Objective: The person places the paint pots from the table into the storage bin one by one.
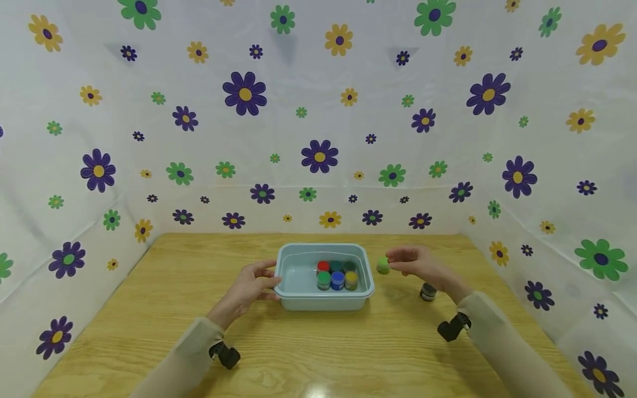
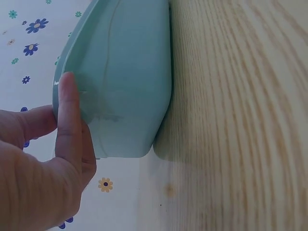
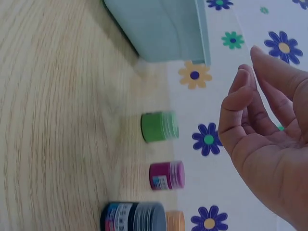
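Observation:
My left hand [image 1: 254, 284] holds the left end of a light blue plastic basin [image 1: 318, 303], thumb at the rim and fingers against the outer wall [image 2: 130, 91]. Inside stand several small paint jars, among them a red jar [image 1: 323, 267], a green jar [image 1: 324, 280], a blue jar [image 1: 338, 281] and a yellow jar [image 1: 350, 281]. To the right of the basin, my right hand [image 1: 420, 265] hovers with loosely bent fingers and nothing between them. Close to its fingertips is a light green jar [image 1: 382, 265], which stands on the table [image 3: 160, 126].
A black-labelled jar [image 1: 428, 292] stands on the wooden table [image 1: 308, 354] below the right wrist. The right wrist view also shows a magenta jar [image 3: 166, 175] and part of an orange jar [image 3: 175, 221]. Flower-printed sheets [image 1: 318, 121] enclose the table's back and sides.

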Action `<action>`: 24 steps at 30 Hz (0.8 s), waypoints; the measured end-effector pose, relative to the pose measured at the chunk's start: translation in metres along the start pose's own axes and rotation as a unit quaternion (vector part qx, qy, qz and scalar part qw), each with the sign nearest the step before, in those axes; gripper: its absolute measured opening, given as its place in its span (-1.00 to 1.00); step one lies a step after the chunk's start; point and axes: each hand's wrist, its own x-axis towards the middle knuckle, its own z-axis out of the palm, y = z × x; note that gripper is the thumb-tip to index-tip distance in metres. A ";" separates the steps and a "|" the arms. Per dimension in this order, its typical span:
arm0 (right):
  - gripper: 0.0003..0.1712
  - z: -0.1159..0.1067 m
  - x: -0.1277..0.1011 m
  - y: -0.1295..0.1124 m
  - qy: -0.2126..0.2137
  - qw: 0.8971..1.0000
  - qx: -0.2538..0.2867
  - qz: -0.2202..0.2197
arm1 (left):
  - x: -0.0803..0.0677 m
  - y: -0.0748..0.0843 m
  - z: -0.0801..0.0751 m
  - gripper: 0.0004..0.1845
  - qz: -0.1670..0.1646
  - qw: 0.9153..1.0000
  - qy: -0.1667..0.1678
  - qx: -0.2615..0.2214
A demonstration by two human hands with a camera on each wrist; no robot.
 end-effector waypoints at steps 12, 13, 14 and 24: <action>-0.42 -0.025 -0.019 0.019 -0.006 1.000 -0.017 -0.020 | 0.000 0.000 0.001 -0.38 -0.007 1.000 0.011 -0.003; -0.42 -0.026 -0.021 0.020 -0.005 1.000 -0.020 -0.017 | 0.000 0.001 0.001 -0.39 -0.007 1.000 0.011 -0.002; -0.42 -0.027 -0.023 0.022 -0.004 1.000 -0.027 -0.015 | 0.000 0.001 0.001 -0.39 -0.007 1.000 0.011 -0.002; -0.44 -0.043 -0.036 0.042 0.010 0.998 -0.057 0.007 | 0.000 0.001 0.002 -0.40 -0.008 1.000 0.007 -0.003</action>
